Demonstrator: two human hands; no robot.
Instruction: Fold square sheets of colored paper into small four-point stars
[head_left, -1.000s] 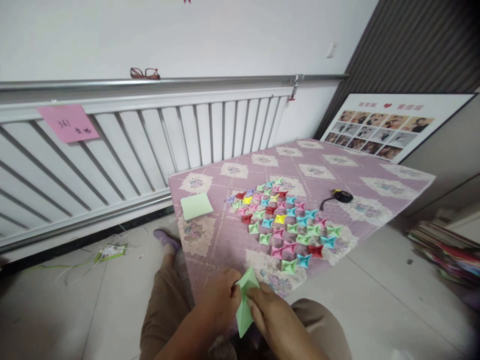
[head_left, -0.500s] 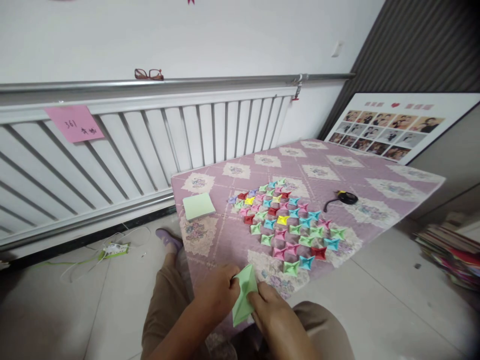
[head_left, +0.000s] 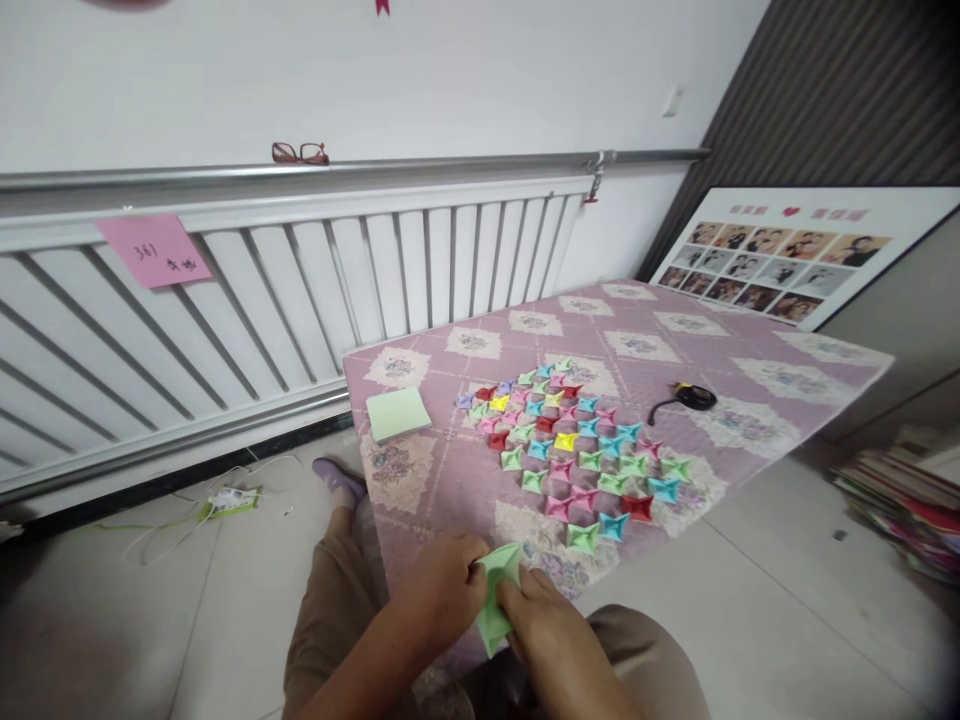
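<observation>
A light green folded paper boat (head_left: 495, 605), pointed at both ends, is held between my two hands just off the table's near edge. My left hand (head_left: 450, 590) pinches its left side with curled fingers. On the right side my right hand (head_left: 544, 615) grips it, the thumb pressing into its middle. Beyond my hands, several rows of small folded paper boats (head_left: 564, 441) in green, pink, blue, red and yellow stand on the tablecloth (head_left: 450, 490). A stack of pale green paper squares (head_left: 397, 412) lies to the left.
A black cable coil (head_left: 694, 397) lies on the table's right part. Behind the table runs a white radiator (head_left: 450, 260), with glasses (head_left: 300, 152) on the pipe above. A photo board (head_left: 795, 250) leans at the right. A power strip (head_left: 229, 502) sits on the floor.
The green paper in my hands has narrowed and its middle has opened into a hollow. Both hands have shifted slightly to the right.
</observation>
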